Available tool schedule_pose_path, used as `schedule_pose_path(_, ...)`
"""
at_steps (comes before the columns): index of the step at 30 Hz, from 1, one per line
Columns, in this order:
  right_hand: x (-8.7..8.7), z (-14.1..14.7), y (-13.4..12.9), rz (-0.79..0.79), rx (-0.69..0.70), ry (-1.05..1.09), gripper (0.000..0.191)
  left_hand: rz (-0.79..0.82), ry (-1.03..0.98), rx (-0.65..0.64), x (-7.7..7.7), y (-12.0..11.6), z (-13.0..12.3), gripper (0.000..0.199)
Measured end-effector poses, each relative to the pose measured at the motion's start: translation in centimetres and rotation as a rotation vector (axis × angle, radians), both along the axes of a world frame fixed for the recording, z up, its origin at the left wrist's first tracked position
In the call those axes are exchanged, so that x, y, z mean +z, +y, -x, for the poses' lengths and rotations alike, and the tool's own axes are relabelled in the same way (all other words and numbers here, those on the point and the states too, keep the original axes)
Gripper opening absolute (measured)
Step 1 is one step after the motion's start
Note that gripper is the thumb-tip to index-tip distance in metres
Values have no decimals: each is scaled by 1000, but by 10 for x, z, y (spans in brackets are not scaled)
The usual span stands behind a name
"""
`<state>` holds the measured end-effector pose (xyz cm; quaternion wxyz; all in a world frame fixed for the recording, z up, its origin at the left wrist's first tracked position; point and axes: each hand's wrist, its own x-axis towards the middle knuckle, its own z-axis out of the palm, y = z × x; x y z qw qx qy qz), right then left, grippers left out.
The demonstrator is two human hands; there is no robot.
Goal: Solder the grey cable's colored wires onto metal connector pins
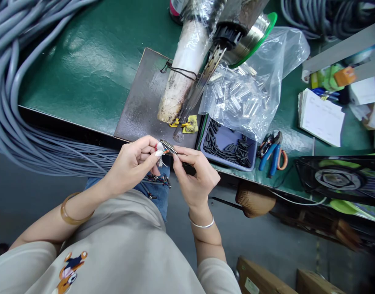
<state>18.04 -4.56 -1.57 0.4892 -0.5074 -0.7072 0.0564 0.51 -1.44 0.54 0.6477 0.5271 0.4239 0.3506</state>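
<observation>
Both hands meet over the front edge of the bench around a small multi-pin connector (168,146) with thin coloured wires on it. My left hand (137,158) pinches the wires and the connector's left side; white tips cover its thumb and a finger. With thumb and fingertips, my right hand (196,170) grips the connector's right end. Just beyond the hands lies a dark board (138,106). Above it, a soldering iron (202,87) points down beside a white wrapped tube (183,69), near a yellow sponge (191,124). More wired connectors (159,179) rest by my lap.
Thick grey cables (9,81) are piled on the left. To the right are a purple tray (251,161) of black sleeves, a plastic bag (245,98) of connectors, a solder spool (251,41), blue-handled cutters (271,157), a paper pad (322,116) and a fan (337,179).
</observation>
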Motion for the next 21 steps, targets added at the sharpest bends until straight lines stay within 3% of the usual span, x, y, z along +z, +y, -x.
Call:
schedule_pose_path(7, -1, -1, 1, -4, 4, 39, 19, -48, -9, 41, -2, -1, -3, 12)
schedule_pose_path(17, -2, 0, 1, 30, 7, 103, 19, -257, 63, 79, -3, 0, -4, 8)
schedule_pose_path(21, -2, 1, 0, 28, 10, 105, 19, -252, 74, 82, -5, -1, -4, 6)
